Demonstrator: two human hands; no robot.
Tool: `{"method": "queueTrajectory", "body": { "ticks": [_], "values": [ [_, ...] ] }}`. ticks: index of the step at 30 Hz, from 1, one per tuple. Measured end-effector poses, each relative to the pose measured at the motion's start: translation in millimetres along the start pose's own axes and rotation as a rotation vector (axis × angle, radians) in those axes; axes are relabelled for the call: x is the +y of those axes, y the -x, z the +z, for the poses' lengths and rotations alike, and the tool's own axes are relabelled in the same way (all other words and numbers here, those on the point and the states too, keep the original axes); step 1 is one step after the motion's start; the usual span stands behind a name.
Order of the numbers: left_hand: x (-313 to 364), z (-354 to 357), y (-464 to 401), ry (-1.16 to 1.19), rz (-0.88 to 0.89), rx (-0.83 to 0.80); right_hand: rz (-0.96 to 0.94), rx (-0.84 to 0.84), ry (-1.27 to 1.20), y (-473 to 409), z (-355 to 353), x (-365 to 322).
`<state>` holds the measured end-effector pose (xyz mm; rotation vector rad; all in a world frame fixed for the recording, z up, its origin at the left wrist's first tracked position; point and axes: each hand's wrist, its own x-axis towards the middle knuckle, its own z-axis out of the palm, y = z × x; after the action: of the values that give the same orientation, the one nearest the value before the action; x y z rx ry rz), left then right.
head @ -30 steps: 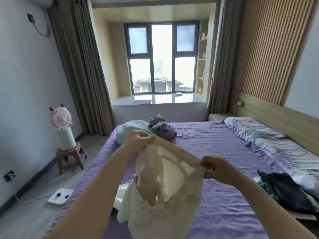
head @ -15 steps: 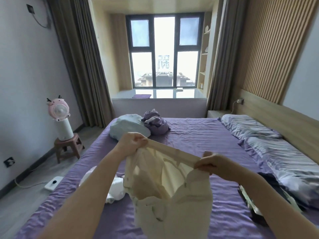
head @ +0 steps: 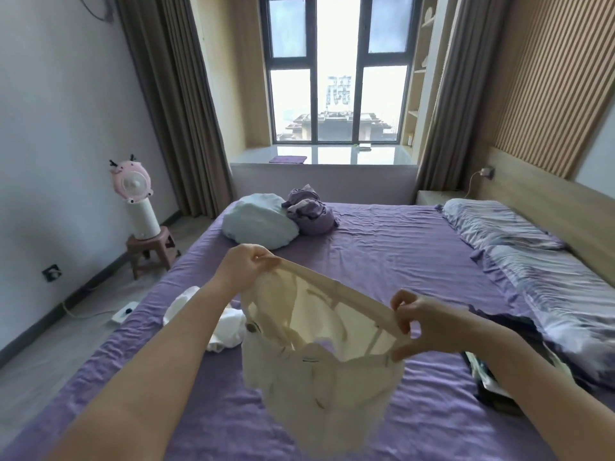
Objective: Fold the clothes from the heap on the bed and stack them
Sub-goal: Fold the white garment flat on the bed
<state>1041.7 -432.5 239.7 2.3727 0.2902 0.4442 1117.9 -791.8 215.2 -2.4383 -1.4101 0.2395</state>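
Note:
I hold a cream garment (head: 319,387) up over the purple bed (head: 392,261), its waistband stretched between my hands. My left hand (head: 244,269) grips the band's left end. My right hand (head: 422,322) pinches the band's right end. The cloth hangs open below, with a button showing on its left side. A crumpled white garment (head: 226,331) lies on the sheet under my left forearm. Dark clothes (head: 499,377) lie at the right, partly hidden by my right arm. A purple bundle (head: 311,211) sits at the bed's far end.
A pale blue pillow (head: 259,224) lies beside the purple bundle. Two striped pillows (head: 539,267) line the headboard at right. A pink fan (head: 134,194) stands on a small stool by the left wall. A white device (head: 123,312) with a cord lies on the floor.
The garment and both hands have come lower toward the bed and the waistband is spread wider. The view has tilted down, showing more of the white garment at left.

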Motion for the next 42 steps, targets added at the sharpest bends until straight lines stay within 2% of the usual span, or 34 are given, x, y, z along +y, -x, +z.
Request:
{"method": "queueTrajectory", "body": {
  "ticks": [5,9,11,15,18,20,23,27,31,35,37,40,42],
  "values": [
    [4.6,-7.2,-4.9,0.031,-0.031,-0.139,0.000,0.115,-0.128,3.1,20.7,16.6],
    [-3.4,-28.5,-3.4,0.053,-0.066,-0.323,0.185,0.218,-0.427,6.8,20.1,26.9],
    [-7.5,-34.7,1.3,0.042,-0.064,-0.411,0.266,0.263,-0.503,5.9,17.5,29.7],
    [-14.6,-32.2,8.0,-0.071,-0.076,-0.521,0.272,0.476,-0.409,-4.1,10.0,26.7],
    [-21.9,-23.7,16.1,-0.204,-0.094,-0.604,0.293,0.542,-0.356,-8.2,6.5,23.9],
    [-25.8,-16.6,22.1,-0.277,-0.100,-0.584,0.279,0.479,-0.324,-8.6,5.1,22.0],
    [-25.0,-7.3,28.6,-0.264,-0.112,-0.458,0.179,0.294,-0.198,-8.3,7.3,16.2],
    [-15.6,-0.9,34.6,-0.043,-0.139,-0.363,0.138,0.212,-0.135,-10.2,12.2,12.1],
    [-6.2,0.9,30.7,0.090,-0.172,-0.295,0.168,0.231,-0.029,-10.2,15.9,14.6],
    [-13.7,-12.2,27.2,0.112,-0.240,-0.164,0.214,0.289,-0.147,5.4,8.7,21.9],
    [-17.3,-19.0,28.6,0.204,-0.287,-0.218,0.264,0.323,-0.260,10.6,5.0,25.5],
    [-14.5,-28.7,30.3,0.329,-0.327,-0.458,0.260,0.334,-0.347,10.2,-0.5,27.8],
    [-15.4,-34.1,29.6,0.299,-0.288,-0.600,0.208,0.305,-0.326,10.0,-5.3,28.4]
  ]
}}
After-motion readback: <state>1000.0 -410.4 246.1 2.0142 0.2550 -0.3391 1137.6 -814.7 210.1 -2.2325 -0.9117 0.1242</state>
